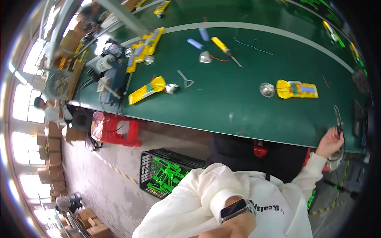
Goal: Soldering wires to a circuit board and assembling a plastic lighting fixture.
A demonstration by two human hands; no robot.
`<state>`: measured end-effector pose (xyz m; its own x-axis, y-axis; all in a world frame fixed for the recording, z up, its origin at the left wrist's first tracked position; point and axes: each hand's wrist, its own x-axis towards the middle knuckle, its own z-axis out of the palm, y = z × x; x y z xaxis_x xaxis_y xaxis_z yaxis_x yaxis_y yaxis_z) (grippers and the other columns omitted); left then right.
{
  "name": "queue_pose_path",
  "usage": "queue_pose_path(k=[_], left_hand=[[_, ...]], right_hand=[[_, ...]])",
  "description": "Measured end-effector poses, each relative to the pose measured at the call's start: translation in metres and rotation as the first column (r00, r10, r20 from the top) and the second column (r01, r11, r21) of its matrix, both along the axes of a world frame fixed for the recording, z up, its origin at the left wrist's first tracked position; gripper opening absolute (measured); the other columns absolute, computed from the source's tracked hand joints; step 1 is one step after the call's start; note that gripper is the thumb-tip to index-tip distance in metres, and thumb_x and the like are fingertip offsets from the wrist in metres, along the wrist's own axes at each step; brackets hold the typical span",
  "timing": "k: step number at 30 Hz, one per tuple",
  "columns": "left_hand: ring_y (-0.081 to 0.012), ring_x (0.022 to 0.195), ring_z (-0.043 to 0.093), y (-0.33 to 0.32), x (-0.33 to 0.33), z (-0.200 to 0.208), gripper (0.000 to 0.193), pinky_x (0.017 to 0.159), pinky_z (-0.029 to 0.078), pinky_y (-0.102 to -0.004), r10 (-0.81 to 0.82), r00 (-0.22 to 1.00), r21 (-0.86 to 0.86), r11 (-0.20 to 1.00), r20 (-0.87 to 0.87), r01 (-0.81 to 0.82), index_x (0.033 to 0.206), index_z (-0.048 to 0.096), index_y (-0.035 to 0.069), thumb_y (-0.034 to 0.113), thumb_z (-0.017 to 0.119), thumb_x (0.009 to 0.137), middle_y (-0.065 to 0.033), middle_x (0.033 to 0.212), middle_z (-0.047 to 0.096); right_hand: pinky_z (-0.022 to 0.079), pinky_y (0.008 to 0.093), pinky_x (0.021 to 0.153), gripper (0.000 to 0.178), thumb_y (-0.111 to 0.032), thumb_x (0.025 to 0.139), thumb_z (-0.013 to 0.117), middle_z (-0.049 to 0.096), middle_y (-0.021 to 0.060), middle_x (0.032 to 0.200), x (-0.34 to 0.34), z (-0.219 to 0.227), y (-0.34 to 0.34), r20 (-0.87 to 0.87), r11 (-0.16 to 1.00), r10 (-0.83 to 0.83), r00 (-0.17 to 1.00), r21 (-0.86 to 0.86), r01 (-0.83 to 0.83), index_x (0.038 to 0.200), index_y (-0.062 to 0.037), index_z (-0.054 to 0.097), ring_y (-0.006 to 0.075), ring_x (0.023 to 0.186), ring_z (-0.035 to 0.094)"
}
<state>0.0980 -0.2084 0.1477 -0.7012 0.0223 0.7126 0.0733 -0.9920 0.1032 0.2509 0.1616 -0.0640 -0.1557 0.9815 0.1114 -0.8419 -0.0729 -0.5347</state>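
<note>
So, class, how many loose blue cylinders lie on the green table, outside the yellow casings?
2. One blue cylinder lies left of the yellow-handled tool; the second cylinder lies just beyond the first, slightly right. Others may be hidden from view.

A slim, silvery tool (337, 116) points forward at the table's (234, 105) right.

Right arm (311, 172) reaching out to the right, well apart from the torso (278, 222); right hand (330, 142) raised, fingers (339, 138) bent in a grip. Left arm (218, 183) folded sharply before the torso; left hand (234, 230) at the lower edge, partly cut off, finger pose unreadable
</note>
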Motion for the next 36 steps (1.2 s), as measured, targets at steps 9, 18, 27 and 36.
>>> queue_pose_path(k=[9, 18, 27, 36], left_hand=[[-0.007, 0.094, 0.049, -0.045, -0.002, 0.001, 0.03, 0.074, 0.041, -0.0232, 0.093, 0.995, 0.186, 0.979, -0.023, -0.087, 0.079, 0.057, 0.016, -0.014, 0.052, 0.077, 0.0083, 0.101, 0.051], [-0.0174, 0.1, 0.053, -0.147, 0.003, -0.079, 0.024, 0.08, 0.045, -0.0304, 0.767, 0.628, -0.016, 0.632, -0.128, -0.775, 0.097, 0.06, 0.009, -0.01, 0.061, 0.081, -0.0045, 0.107, 0.055], [-0.0413, 0.106, 0.06, -0.346, -0.02, -0.545, 0.035, 0.091, 0.05, -0.0474, 0.586, 0.795, -0.423, -0.767, -0.156, 0.483, 0.112, 0.063, 0.006, 0.007, 0.066, 0.078, -0.0176, 0.119, 0.06], [-0.0345, 0.098, 0.068, -0.341, 0.105, -0.775, 0.031, 0.088, 0.052, -0.0408, 0.662, 0.693, -0.591, -0.447, 0.286, 0.671, 0.106, 0.072, 0.007, 0.029, 0.066, 0.085, -0.0186, 0.103, 0.072]], right_hand=[[0.033, 0.0253, 0.056, 0.026, -0.018, 0.092, 0.058, 0.038, 0.0042, 0.073, 0.011, -0.001, 0.038, 0.119, 0.999, 0.047, 0.992, 0.015, -0.049, 0.077, -0.0042, 0.042, 0.0131, 0.064, 0.037], [0.033, 0.031, 0.056, 0.025, -0.013, 0.084, 0.059, 0.036, 0.0064, 0.073, 0.028, -0.005, 0.115, 0.115, 0.991, 0.12, 0.986, 0.041, -0.125, 0.078, -0.003, 0.037, 0.0188, 0.065, 0.039], [0.034, 0.0315, 0.055, 0.024, -0.012, 0.08, 0.058, 0.037, 0.0068, 0.074, 0.075, 0.009, 0.139, -0.013, 0.985, 0.164, 0.986, -0.048, -0.165, 0.089, -0.0016, 0.039, 0.0199, 0.067, 0.043], [0.036, 0.0339, 0.056, 0.026, -0.011, 0.083, 0.057, 0.041, 0.0116, 0.076, 0.078, 0.02, 0.145, 0.122, 0.988, 0.131, 0.984, -0.101, -0.119, 0.094, 0.0004, 0.038, 0.0231, 0.068, 0.047]])
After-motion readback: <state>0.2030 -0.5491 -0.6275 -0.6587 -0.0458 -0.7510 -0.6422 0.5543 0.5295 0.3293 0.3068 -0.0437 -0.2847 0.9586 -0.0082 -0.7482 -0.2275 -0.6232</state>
